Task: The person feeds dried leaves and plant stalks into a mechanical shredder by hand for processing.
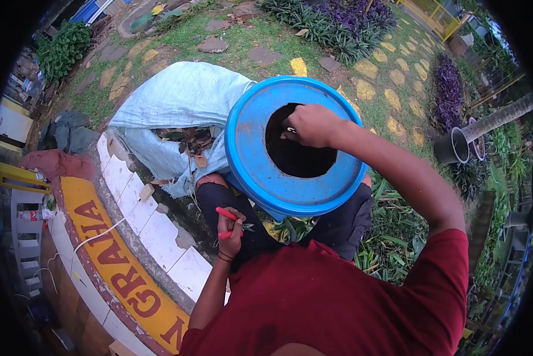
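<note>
A blue round lid or drum top [246, 160] with a wide dark hole sits between my knees. Over the left rim of that hole is my right hand [315, 126], its fingers curled together at a small pale thing too small to name. My left hand [229, 231] rests near my left thigh, wrapped round red-handled pliers or cutters [225, 212] whose metal tips point right. Left of the drum lies a pale woven sack [177, 95], its mouth showing dry brown leaves [198, 142]. The inside of the drum is too dark to make out.
White tiles [154, 225] and a yellow lettered curb [109, 255] run along my left. Ahead is grass with yellow stepping stones [366, 89]. Purple plants [447, 89] and a grey pot [453, 147] stand at the right. A red-brown rock [59, 164] lies at the left.
</note>
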